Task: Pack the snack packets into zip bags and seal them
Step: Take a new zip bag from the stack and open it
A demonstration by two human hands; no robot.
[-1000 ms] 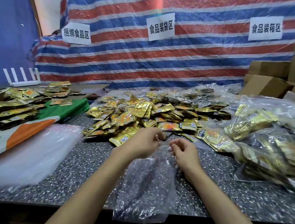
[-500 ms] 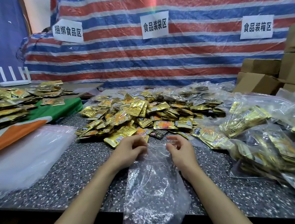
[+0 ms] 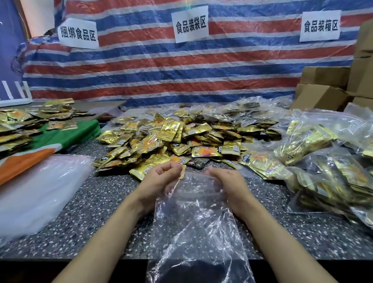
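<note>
Speckled table w/ packet pile, striped tarp behind.

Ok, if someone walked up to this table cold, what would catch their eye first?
Probably the heap of gold snack packets spread across the middle of the table. Next, the clear zip bag, seemingly empty, held at its mouth by the left hand and right hand at the near edge. Behind everything hangs a red, white and blue striped tarp.

Soft, even light is cast from above. Glare is caught on the snack packets and zip bag. Far edges are bowed; the near foreground is darkened.
</note>
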